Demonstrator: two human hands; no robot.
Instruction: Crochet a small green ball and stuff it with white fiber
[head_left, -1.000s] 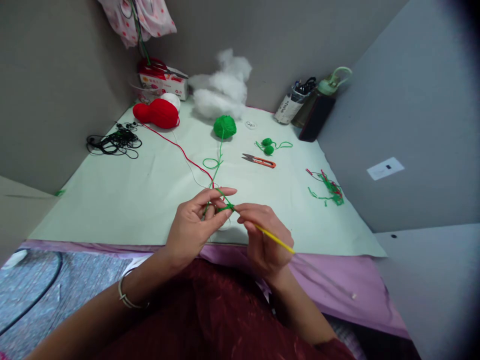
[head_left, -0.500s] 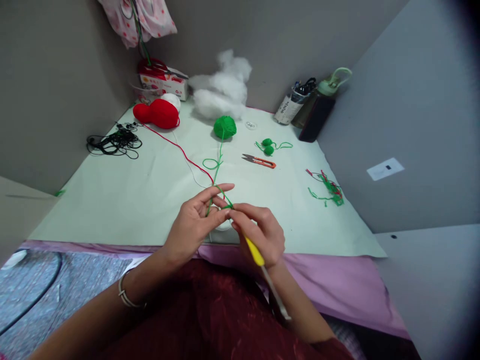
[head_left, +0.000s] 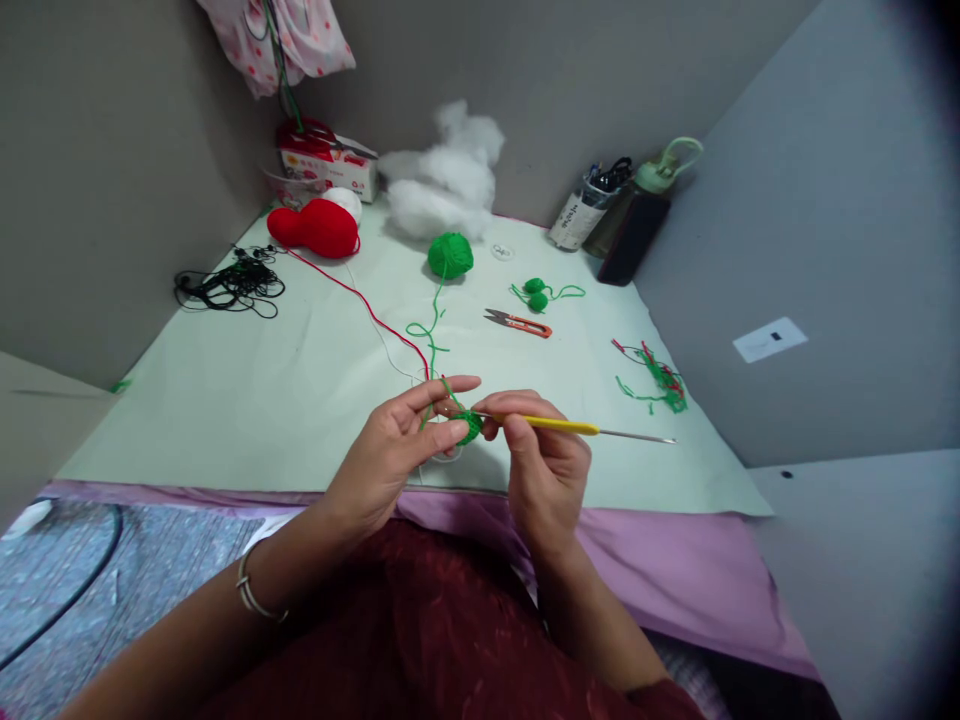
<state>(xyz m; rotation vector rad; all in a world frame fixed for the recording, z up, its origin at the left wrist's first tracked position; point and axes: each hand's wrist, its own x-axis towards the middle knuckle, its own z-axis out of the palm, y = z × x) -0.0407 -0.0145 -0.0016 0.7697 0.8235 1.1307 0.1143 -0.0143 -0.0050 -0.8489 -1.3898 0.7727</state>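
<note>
My left hand [head_left: 390, 440] pinches a small green crocheted piece [head_left: 470, 428] between thumb and fingers, its index finger stretched out with green yarn over it. My right hand [head_left: 550, 460] grips a yellow-handled crochet hook [head_left: 562, 425], which lies nearly level, its front tip at the top of the green piece and its bare metal end pointing right. The green yarn runs up to a green ball [head_left: 450, 256]. A red strand [head_left: 367, 303] and a white strand lead to the hands; where they end is hidden by the fingers.
Orange snips [head_left: 519, 322], two small green pieces [head_left: 535, 294] and yarn scraps [head_left: 660, 380] lie to the right. Red yarn [head_left: 315, 228] and black cord [head_left: 232, 283] are at left. White stuffing [head_left: 446, 180], a pen cup [head_left: 577, 215] and a bottle [head_left: 652, 180] stand behind.
The hook has swung from pointing down towards me to nearly level, pointing right. My right hand has turned and shifted right. The green piece now shows, and the green yarn has moved.
</note>
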